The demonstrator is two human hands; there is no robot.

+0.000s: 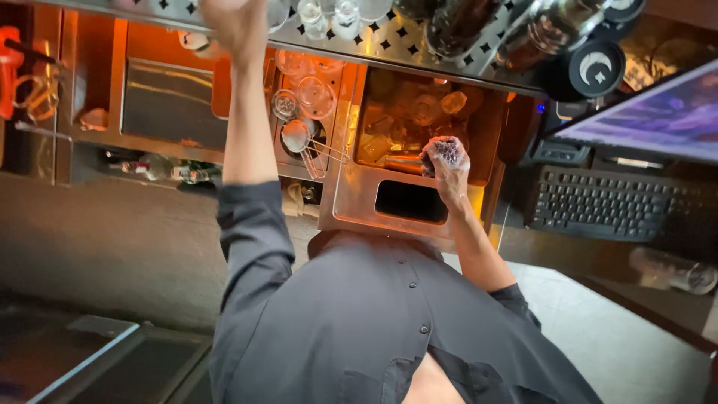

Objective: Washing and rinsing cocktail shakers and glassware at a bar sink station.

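Head view, looking down the wearer's front. A dark charcoal button-up shirt [359, 322] fills the lower centre of the frame; small dark buttons [412, 285] run down its placket, and the collar lies open at the bottom edge. Both sleeves are rolled to about the elbow: one cuff [250, 196] sits left of centre, the other [516, 293] right of centre. The forearms and both hands are uncovered.

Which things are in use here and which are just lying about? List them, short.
In use:
- left hand, up at the perforated shelf of glasses
- right hand, gripping a dark round thing over the metal well

Lying about:
- keyboard
- screen
- strainer
- bottles
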